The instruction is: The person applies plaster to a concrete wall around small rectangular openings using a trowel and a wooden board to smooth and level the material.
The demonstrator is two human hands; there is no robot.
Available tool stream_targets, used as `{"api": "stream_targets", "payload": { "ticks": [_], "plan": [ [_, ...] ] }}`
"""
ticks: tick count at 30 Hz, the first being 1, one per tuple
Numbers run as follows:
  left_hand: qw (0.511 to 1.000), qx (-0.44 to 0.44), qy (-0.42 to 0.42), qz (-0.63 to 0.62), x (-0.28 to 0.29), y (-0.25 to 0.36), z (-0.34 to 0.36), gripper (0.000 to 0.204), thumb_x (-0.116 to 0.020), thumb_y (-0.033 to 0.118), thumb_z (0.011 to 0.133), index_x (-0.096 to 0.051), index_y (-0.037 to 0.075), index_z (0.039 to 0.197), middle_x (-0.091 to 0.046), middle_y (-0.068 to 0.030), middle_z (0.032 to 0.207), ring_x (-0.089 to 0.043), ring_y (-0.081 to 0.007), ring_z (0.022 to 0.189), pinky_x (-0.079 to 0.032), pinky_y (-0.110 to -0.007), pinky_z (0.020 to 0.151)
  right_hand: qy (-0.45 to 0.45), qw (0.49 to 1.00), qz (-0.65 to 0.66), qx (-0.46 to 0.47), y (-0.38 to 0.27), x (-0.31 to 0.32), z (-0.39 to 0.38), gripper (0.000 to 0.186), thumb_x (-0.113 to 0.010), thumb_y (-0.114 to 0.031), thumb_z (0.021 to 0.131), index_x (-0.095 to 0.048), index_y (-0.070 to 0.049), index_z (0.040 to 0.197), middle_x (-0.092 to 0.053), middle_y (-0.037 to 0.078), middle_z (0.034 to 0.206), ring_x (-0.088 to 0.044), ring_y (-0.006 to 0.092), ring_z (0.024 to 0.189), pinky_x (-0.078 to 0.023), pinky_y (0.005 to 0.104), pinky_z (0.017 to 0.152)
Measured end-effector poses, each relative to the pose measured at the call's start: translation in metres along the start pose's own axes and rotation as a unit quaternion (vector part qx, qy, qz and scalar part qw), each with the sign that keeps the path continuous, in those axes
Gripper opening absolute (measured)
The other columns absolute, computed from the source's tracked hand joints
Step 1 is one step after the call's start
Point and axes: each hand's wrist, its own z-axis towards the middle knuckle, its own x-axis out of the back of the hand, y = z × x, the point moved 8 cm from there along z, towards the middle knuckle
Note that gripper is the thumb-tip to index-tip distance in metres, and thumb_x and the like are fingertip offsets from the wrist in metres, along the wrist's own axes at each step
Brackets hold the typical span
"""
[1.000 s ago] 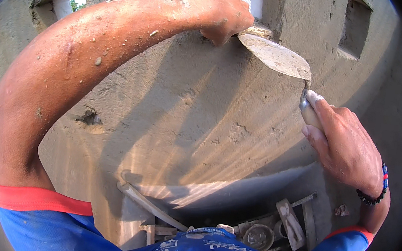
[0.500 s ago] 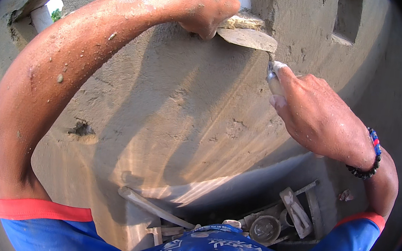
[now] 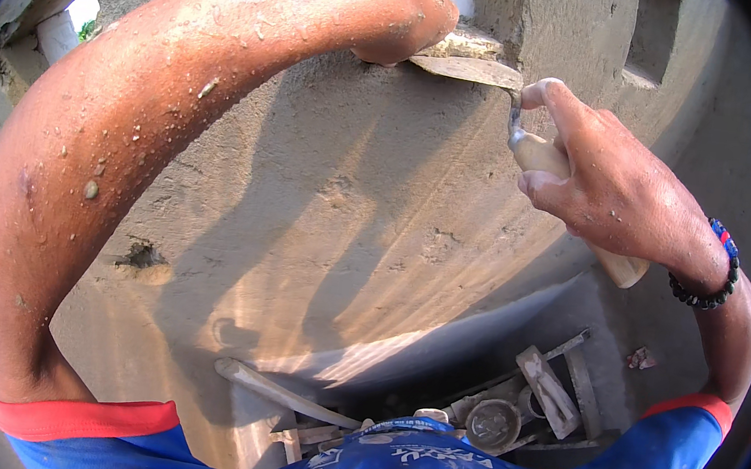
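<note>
A trowel (image 3: 473,71) is in my right hand (image 3: 617,183), its thumb and fingers closed around the pale wooden handle and the index finger crooked near the metal neck. Its flat blade lies against the rough ledge (image 3: 471,45) below an opening in the plastered wall (image 3: 306,190). At the left end of the blade, by the same ledge, my left hand (image 3: 411,18) is bent over and closed. Its fingers are turned away, so anything in them is hidden. Bits of wet mortar cling to my left forearm.
A broken hole (image 3: 47,26) opens in the wall at the upper left, and a recess (image 3: 653,35) at the upper right. A small pit (image 3: 143,256) marks the plaster. Below me are a round mortar-smeared bowl (image 3: 493,425), a wooden float (image 3: 547,393) and a long wooden handle (image 3: 283,394).
My right hand has shifted slightly right, its grip loosened so that more of the trowel handle shows. My left hand has moved a little to the right along the ledge.
</note>
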Motion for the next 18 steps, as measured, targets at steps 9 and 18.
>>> {"api": "stream_targets", "payload": {
  "ticks": [9,18],
  "plan": [
    [0.992,-0.04,0.042,0.116,-0.012,0.015,-0.016,0.025,-0.058,0.014,0.085,-0.071,0.008,0.105,-0.07,-0.0146,0.105,-0.067,-0.0252,0.104,-0.048,-0.043,0.092,0.042,0.989,0.139,0.015,-0.002,-0.006,0.009,0.067,-0.061,-0.006,0.076,-0.035,-0.002,0.138,-0.057,0.02,0.073,-0.063,0.0344,0.073,-0.049,0.0436,0.071],
    [0.989,-0.096,0.023,0.111,0.003,0.015,-0.019,0.017,-0.06,0.017,0.078,-0.07,0.008,0.089,-0.071,-0.0136,0.086,-0.069,-0.0294,0.088,-0.045,-0.051,0.088,-0.072,0.99,0.124,0.007,-0.003,-0.021,0.037,0.068,-0.055,-0.009,0.083,-0.028,-0.002,0.145,-0.056,0.022,0.103,-0.066,0.0244,0.071,-0.059,0.0335,0.057]
  ]
}}
